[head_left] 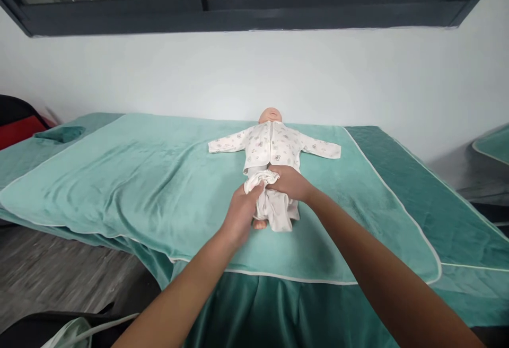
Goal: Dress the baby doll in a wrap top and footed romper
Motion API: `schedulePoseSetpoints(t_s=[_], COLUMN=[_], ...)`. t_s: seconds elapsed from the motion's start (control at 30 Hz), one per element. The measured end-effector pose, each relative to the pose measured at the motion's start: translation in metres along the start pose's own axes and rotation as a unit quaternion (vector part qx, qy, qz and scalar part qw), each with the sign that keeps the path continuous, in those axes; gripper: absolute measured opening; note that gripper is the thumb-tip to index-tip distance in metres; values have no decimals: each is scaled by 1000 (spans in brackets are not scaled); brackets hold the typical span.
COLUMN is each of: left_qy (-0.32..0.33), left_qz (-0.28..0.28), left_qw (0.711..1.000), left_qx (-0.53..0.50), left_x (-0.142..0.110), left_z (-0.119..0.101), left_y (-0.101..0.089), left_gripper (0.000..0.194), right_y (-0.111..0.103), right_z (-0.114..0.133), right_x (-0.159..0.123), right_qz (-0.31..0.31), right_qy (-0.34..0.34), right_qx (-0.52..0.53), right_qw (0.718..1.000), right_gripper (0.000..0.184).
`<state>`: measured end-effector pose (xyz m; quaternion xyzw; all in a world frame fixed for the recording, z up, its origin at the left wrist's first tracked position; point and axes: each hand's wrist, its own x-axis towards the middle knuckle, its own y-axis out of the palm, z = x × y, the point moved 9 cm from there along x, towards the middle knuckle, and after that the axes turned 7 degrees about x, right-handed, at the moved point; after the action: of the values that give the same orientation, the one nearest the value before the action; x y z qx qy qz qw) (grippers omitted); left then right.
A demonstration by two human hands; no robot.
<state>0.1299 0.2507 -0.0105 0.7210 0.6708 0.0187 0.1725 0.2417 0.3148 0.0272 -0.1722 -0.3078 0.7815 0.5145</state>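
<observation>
A baby doll [271, 114] lies on its back, head toward the wall, in a white printed jacket [260, 144] with both sleeves spread wide. White baby pants [281, 212] are bunched around its lower body. My left hand [240, 209] pinches the gathered cloth on the left side, thumb on top. On the other side, my right hand [289, 182] grips the waistband just below the jacket hem. One bare foot [260, 224] pokes out below my left hand; the rest of the legs is mostly hidden by cloth and hands.
Under the doll is a light green velvet mat [159, 178] with white piping, laid over a darker green bed cover [421, 194]. A white wall [167, 77] with a dark-framed window stands behind. A black and red object [18, 125] sits at the far left; a bag [75, 332] is at lower left.
</observation>
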Motion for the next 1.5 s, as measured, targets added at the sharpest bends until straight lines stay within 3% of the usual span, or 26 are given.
schedulePoseSetpoints(t_s=[0.1, 0.23, 0.33, 0.5, 0.67, 0.8, 0.93, 1.13, 1.27, 1.5], left_qy=[-42, -30, -49, -44, -38, -33, -16, -49, -1, 96], left_qz=[-34, -61, -88, -150, -118, -84, -77, -57, -81, -116], left_qw=[998, 991, 985, 981, 988, 995, 988, 996, 995, 979], left_qx=[-25, -117, -143, -118, -88, 46, 130, 48, 59, 140], left_x=[-25, -57, -81, -99, -75, -54, -51, -44, -34, -4], left_z=[10, 14, 35, 72, 69, 58, 53, 56, 47, 33], left_y=[1, 10, 14, -7, -42, -58, -56, -46, -46, -58], left_gripper=[44, 39, 40, 39, 36, 28, 22, 27, 27, 19], right_y=[2, 7, 12, 16, 19, 21, 23, 24, 24, 26], right_z=[1, 3, 5, 3, 2, 1, 1, 3, 6, 2], right_x=[-1, -1, -3, -7, -7, -4, -4, -7, -10, -5], right_qz=[32, 61, 83, 100, 125, 132, 130, 157, 180, 143], right_qy=[9, 3, -3, 20, 36, 33, 19, -13, -28, 10], right_qx=[-113, -159, -198, -238, -232, -232, -219, -143, -78, -123], right_qw=[993, 985, 977, 966, 964, 963, 967, 977, 980, 982], right_gripper=[18, 15, 10, 10, 16, 20, 16, 21, 28, 25])
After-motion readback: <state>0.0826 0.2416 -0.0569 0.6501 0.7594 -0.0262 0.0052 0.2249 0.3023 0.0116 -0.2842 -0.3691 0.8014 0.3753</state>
